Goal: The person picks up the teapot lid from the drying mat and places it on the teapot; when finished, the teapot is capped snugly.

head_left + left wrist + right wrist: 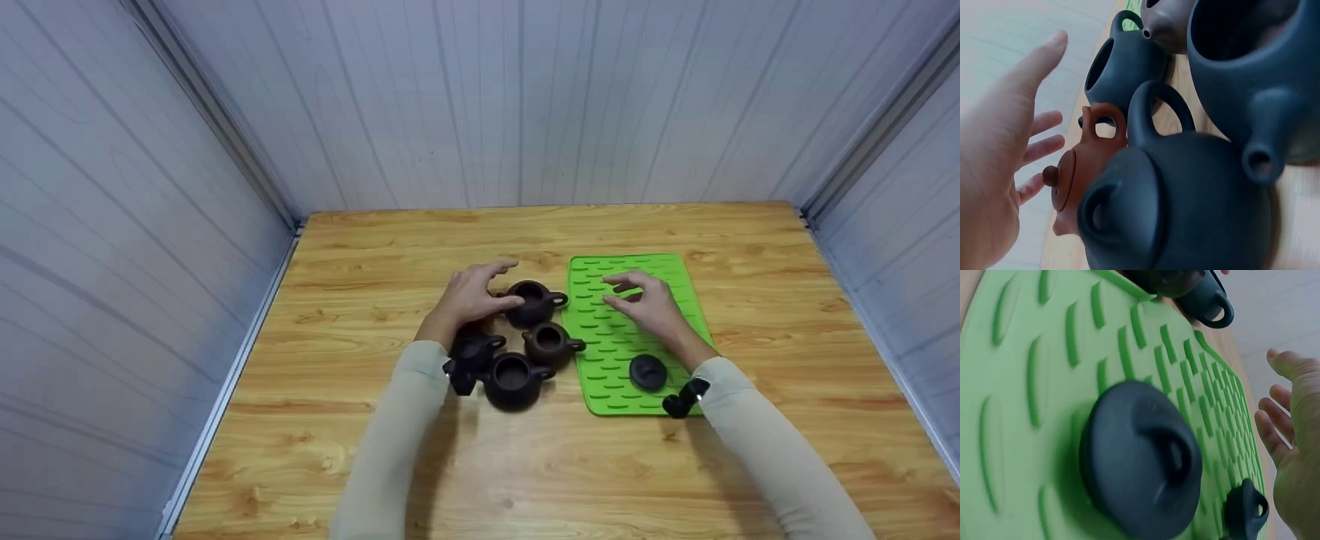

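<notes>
My left hand is spread at the left of the group of teapots, thumb reaching toward the rim of a dark lidless teapot at the back. In the left wrist view, a reddish-brown clay teapot with its lid on stands nearest the fingers, and a lidded black teapot sits in front of it. Over the green mat hovers my right hand, fingers loosely bent and holding nothing. A black lid lies on the mat near that wrist; a second dark lid shows beyond it.
A large lidless black teapot and a smaller brown lidless teapot stand close together between the left forearm and the mat. White panel walls enclose the wooden table at the back and sides.
</notes>
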### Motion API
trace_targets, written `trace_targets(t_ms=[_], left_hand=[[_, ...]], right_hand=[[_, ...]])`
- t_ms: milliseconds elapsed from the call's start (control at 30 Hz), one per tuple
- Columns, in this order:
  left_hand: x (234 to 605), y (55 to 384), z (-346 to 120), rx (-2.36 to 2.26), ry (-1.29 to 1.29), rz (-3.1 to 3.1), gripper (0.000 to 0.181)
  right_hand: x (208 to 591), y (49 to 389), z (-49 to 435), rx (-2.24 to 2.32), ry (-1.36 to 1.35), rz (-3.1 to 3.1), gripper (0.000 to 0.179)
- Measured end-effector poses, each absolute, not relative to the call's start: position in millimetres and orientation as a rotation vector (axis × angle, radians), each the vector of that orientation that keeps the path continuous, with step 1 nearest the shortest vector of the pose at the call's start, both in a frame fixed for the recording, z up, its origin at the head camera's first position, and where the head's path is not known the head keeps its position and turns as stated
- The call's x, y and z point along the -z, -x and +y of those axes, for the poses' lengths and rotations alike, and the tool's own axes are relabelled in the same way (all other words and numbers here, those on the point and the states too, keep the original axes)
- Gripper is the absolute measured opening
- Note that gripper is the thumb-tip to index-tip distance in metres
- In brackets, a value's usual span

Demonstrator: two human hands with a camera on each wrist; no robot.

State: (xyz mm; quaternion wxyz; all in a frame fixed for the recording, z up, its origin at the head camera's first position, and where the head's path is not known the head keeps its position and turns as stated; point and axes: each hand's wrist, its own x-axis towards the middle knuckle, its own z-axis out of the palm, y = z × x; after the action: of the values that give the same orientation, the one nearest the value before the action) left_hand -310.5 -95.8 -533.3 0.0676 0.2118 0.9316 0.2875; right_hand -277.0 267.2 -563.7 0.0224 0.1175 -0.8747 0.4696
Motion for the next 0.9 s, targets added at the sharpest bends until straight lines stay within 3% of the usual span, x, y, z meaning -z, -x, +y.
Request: trace_targets(t_ms=[633, 900], left_hand=[[545, 317, -88, -0.864, -0.565, 2.718, 0.074], [550, 318, -89, -0.846, -0.518, 2.732, 0.064]], right_hand=[[565, 261, 314, -1.393, -0.263, -2.653, 0.038], [570, 259, 328, -1.375, -0.214, -2.637, 0.037]])
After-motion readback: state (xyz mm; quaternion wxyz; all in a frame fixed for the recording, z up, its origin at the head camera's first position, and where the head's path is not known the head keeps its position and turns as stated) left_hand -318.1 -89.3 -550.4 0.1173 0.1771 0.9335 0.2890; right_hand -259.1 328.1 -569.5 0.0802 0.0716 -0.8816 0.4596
